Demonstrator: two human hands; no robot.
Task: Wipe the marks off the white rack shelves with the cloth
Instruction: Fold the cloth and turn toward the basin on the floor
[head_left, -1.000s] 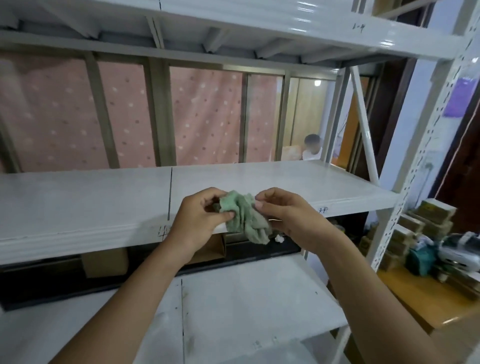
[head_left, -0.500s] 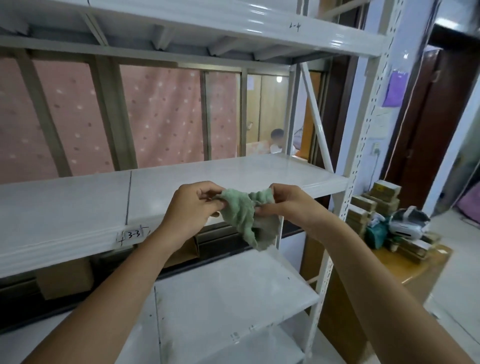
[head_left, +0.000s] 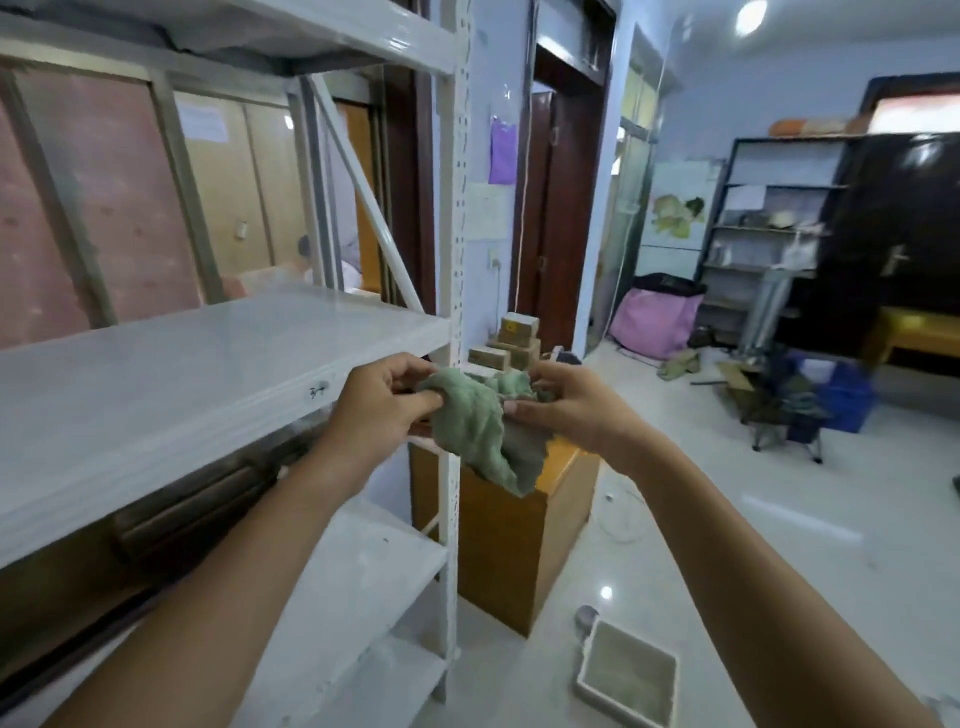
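Note:
A crumpled green cloth (head_left: 480, 431) hangs between both hands in the air, in front of the rack's right front post (head_left: 451, 312). My left hand (head_left: 382, 410) pinches its left edge and my right hand (head_left: 563, 408) pinches its right edge. The white rack's middle shelf (head_left: 156, 374) lies to the left, with a small handwritten mark (head_left: 318, 389) on its front lip. A lower white shelf (head_left: 358, 577) shows under my left forearm, and an upper shelf (head_left: 322, 31) runs overhead.
A wooden cabinet (head_left: 509, 535) with stacked boxes (head_left: 511, 343) stands right of the rack. A white square tray (head_left: 628, 680) lies on the glossy floor. Further right are a pink bag (head_left: 654, 325), blue crates (head_left: 836, 389) and dark shelving (head_left: 769, 234).
The view has swung to the right, so the rack now sits at the left and the room shows. Both hands keep hold of the cloth, now past the shelf's right end.

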